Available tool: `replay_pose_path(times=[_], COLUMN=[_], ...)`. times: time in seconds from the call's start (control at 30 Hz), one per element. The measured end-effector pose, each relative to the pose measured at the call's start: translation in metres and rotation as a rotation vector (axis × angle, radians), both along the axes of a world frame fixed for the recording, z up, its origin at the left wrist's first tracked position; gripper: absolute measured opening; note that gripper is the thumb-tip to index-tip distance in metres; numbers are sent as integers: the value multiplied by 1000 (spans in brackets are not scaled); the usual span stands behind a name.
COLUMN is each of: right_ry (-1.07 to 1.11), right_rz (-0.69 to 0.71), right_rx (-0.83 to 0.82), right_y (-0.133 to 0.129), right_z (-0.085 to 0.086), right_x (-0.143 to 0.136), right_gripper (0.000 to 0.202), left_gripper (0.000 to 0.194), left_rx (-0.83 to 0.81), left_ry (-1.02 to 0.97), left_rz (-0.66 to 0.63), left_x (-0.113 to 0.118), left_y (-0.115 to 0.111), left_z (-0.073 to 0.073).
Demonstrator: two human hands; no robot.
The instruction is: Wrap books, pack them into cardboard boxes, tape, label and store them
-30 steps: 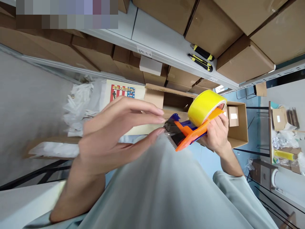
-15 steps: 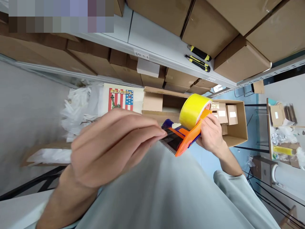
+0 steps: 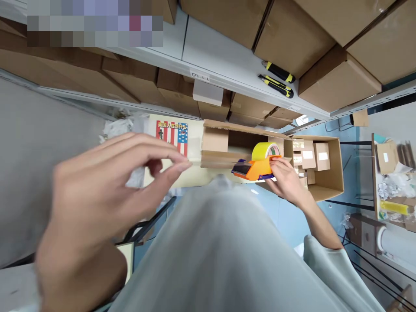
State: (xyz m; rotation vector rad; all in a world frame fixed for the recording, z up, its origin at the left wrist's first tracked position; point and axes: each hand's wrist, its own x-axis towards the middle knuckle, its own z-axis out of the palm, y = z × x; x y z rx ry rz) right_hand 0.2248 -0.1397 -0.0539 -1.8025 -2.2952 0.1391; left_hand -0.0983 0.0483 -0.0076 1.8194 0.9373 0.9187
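My right hand (image 3: 287, 180) grips an orange and blue tape dispenser (image 3: 256, 170) carrying a yellow tape roll (image 3: 262, 151). Its dark cutting end points left. At the left, my left hand (image 3: 120, 173) is closed in a pinch, thumb against index finger, well apart from the dispenser. A faint, see-through strip of tape (image 3: 212, 163) seems to run from those fingertips towards the dispenser. Behind the dispenser lies an open cardboard box (image 3: 214, 159) on a pale table.
A larger open carton (image 3: 338, 173) holding small boxes stands at right. A colourful printed cover (image 3: 172, 134) lies left of the nearer box. Two utility knives (image 3: 277, 78) rest on the shelf (image 3: 221, 45) above, among cartons. Crumpled plastic (image 3: 120, 126) is at the left.
My hands have moved apart: the left away to the left, while the dispenser in my right hand has turned and dropped away from me. The left fingertips have left the dispenser's cutting end.
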Motion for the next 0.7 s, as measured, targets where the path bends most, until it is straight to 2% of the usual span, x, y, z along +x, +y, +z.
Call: replay_pose_path(times=[0.07, 0.23, 0.33, 0.43, 0.53, 0.63, 0.7], right_ry=[71, 135, 99, 46, 11, -9, -17], right_rz=[37, 62, 35, 11, 17, 5, -26], right_rx=[-105, -312, -448, -580, -645, -643, -637], right_y=[10, 65, 100, 123, 130, 132, 135], right_z=[6, 39, 62, 82, 101, 118, 125], right_x=[10, 41, 52, 49, 40, 36, 39], right_gripper=[11, 28, 31, 31, 29, 30, 30], left_gripper=[15, 34, 43, 43, 40, 43, 44], left_rx=[-61, -619, -833, -895, -903, -1025, -1077], left_ry=[51, -80, -199, -205, -209, -304, -340], left_rz=[7, 82, 109, 192, 256, 189, 124], left_x=[3, 19, 26, 25, 17, 14, 16], left_y=[10, 13, 8, 4, 0, -4, -7], left_z=[-20, -83, -108, -109, -93, -80, -78])
